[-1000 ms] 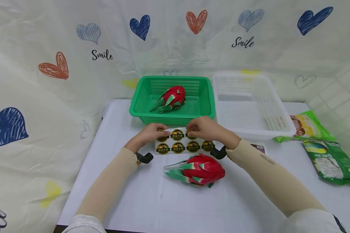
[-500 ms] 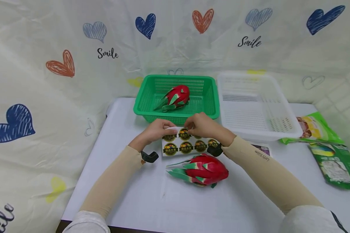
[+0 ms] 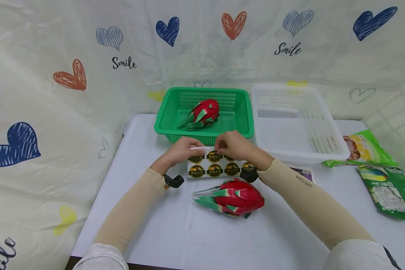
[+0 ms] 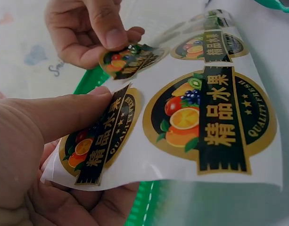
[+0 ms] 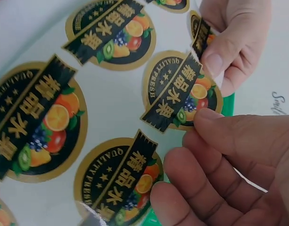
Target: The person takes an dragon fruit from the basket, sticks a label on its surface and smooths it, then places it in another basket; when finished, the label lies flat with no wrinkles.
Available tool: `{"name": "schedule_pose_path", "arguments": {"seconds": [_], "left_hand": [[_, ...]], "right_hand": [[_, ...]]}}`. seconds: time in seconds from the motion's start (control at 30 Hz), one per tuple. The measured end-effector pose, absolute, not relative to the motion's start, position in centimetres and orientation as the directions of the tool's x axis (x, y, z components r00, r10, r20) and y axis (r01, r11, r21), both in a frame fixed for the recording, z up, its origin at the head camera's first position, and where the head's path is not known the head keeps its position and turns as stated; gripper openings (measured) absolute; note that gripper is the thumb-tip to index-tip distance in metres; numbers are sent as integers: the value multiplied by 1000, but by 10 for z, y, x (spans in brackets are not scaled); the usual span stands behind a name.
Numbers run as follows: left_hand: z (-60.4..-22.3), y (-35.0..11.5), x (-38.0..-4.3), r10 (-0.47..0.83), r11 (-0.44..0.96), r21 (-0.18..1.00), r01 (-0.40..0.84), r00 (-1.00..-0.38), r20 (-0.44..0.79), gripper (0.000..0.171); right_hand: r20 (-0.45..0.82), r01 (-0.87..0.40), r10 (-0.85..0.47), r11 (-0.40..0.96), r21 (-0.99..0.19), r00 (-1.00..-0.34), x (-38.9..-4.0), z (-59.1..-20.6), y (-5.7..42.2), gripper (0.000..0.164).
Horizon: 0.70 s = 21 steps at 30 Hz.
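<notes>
My left hand (image 3: 181, 152) pinches the top left corner of a white sheet (image 4: 151, 160) of round black-and-gold fruit stickers, thumb on top and fingers beneath. With thumb and fingertips my right hand (image 3: 236, 146) pinches the edge of a top-row sticker (image 5: 175, 92), next to the left hand. In the left wrist view this sticker (image 4: 130, 61) tilts up at its edge, and the sheet bends between the hands. A red dragon fruit (image 3: 237, 198) with green leaf tips lies on the table just in front of the sheet.
Behind the hands stands a green basket (image 3: 162, 129) with another dragon fruit (image 3: 206, 112) inside. To its right is a white basket (image 3: 310, 157). Two green packages (image 3: 364, 148) lie at the right, and a small purple-and-white card (image 3: 303, 173) shows partly behind the right forearm.
The hands have come closer together along the sheet's top edge, the right fingers now at a sticker nearer the left hand. The head view has shifted slightly. The dragon fruits stay in place.
</notes>
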<state>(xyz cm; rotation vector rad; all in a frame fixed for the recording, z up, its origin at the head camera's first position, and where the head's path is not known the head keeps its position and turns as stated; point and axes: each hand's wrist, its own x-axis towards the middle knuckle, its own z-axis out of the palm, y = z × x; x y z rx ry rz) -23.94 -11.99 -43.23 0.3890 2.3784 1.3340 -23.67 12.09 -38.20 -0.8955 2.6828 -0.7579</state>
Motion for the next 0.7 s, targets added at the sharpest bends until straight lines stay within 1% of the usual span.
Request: {"name": "schedule_pose_path", "arguments": {"seconds": [0.17, 0.33, 0.43, 0.6, 0.7], "left_hand": [[-438, -121, -245, 407, 529, 845, 81, -897, -169, 28], [-446, -122, -250, 388, 549, 829, 109, -911, -137, 28], [-452, -121, -254, 385, 575, 804, 150, -917, -104, 31], [-461, -117, -256, 361, 658, 720, 221, -932, -43, 32], [-465, -114, -256, 339, 718, 650, 250, -941, -12, 31]], "right_hand": [[-27, -488, -617, 649, -584, -787, -235, -382, 129, 7], [-49, -440, -600, 637, -633, -798, -233, -378, 139, 5], [-43, -421, -591, 623, -659, -806, -230, -375, 146, 4], [-22, -415, -601, 577, -704, -799, -223, -370, 157, 7], [-41, -385, -596, 569, -727, -802, -217, -366, 164, 8]]}}
